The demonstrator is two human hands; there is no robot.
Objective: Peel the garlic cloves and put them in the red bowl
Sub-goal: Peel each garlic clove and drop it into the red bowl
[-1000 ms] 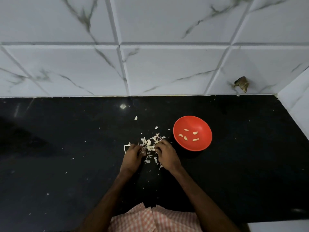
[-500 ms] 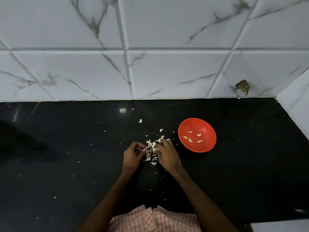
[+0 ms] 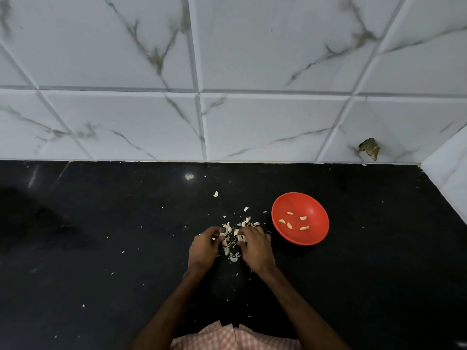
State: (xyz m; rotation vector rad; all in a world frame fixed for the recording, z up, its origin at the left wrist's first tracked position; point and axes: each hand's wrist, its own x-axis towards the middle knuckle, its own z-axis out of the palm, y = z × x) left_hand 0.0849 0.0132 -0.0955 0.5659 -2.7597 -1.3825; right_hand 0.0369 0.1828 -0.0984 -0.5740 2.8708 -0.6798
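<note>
A red bowl (image 3: 313,238) stands on the black counter, right of my hands, with several peeled garlic cloves (image 3: 289,225) inside. A heap of pale garlic skins and cloves (image 3: 228,229) lies between and just beyond my hands. My right hand (image 3: 256,248) pinches a white garlic clove (image 3: 241,238) at its fingertips. My left hand (image 3: 204,247) has its fingers curled around a small piece of garlic at the heap's left side; what exactly it holds is mostly hidden.
The black counter (image 3: 101,248) is dotted with small skin flakes, one larger flake (image 3: 215,194) behind the heap. White marbled wall tiles rise behind and at the right. A brown broken fitting (image 3: 369,148) sticks out of the wall above the counter's back right.
My hands stay over the heap and have drawn slightly apart, each keeping a piece of garlic. The view has tilted up a little. The bowl has not moved.
</note>
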